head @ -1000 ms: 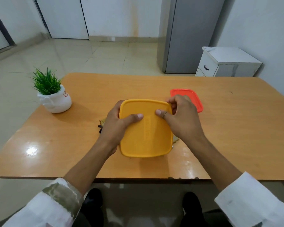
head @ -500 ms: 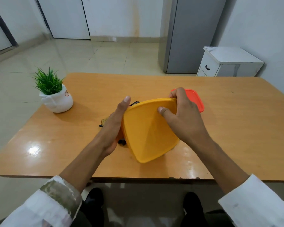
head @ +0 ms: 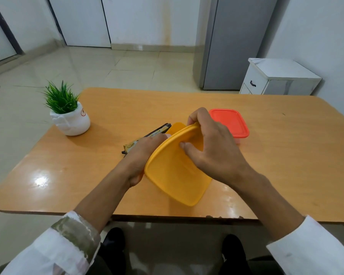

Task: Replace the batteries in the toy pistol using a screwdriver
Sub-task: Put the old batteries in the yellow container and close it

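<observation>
Peeling upward, the yellow square plastic lid (head: 177, 175) now stands steeply tilted. A second ago it lay flat and sealed under both thumbs, so the box is open and, as I judge it, its contents can be reached for the battery change.

The right hand (head: 213, 149) pinches the lid's far edge, fingers curled over the rim and thumb pressed on its top face. The left hand (head: 141, 155) sits against the lid's left side, where a sliver of the orange plastic box (head: 178, 126) shows. Its fingers reach forward along that side, but the lid hides whether they wrap anything.

The black-and-yellow toy pistol (head: 159, 130) lies just left of the lid, partly behind the left hand. I cannot tell whether it rests in the box or on the wooden surface (head: 286, 165). No screwdriver shows.
</observation>
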